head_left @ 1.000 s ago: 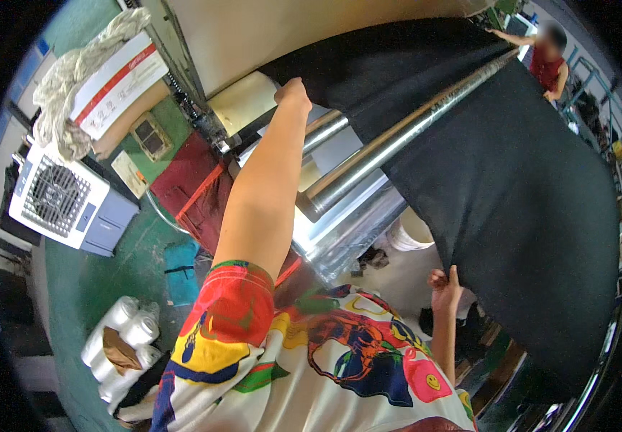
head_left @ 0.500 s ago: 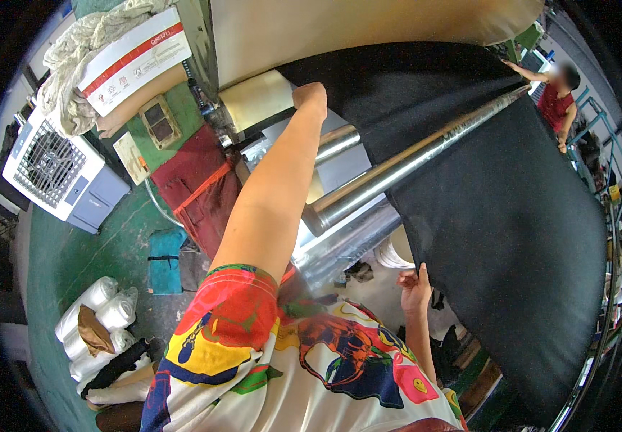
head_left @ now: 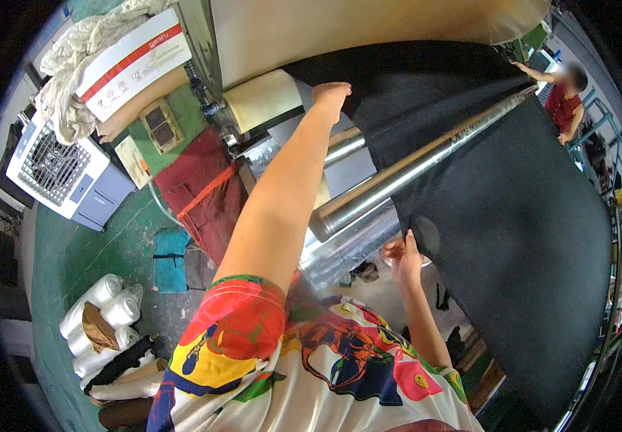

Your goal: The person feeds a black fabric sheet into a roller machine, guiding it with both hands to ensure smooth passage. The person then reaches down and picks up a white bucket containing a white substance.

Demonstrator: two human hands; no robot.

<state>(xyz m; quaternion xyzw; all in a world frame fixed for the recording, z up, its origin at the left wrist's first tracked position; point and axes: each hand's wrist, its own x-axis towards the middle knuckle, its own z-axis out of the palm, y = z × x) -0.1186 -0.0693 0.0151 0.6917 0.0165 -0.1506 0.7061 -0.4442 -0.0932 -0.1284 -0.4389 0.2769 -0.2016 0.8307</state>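
Black sheet material [head_left: 512, 230], which looks like fabric, spreads over the machine and hangs down on the right. My left hand [head_left: 332, 99] reaches far forward to its left edge, beside a cream roll; its fingers are mostly hidden behind the back of the hand. Closer to me, my right hand [head_left: 404, 255] pinches the near edge of the black fabric, thumb upward. Between the hands a long shiny metal roller [head_left: 426, 169] runs slantwise across the sheet toward a person in red at the far right.
A large pale roll [head_left: 368, 25] hangs over the far side. On the left stand an air cooler [head_left: 70, 173], a white carton [head_left: 134, 65] and several plastic-wrapped rolls [head_left: 102, 302] on the green floor. The person [head_left: 564, 101] stands by the roller's far end.
My left hand has shifted right, onto the black fabric's edge. My right hand has moved up and slightly left, drawing the near fabric edge with it.
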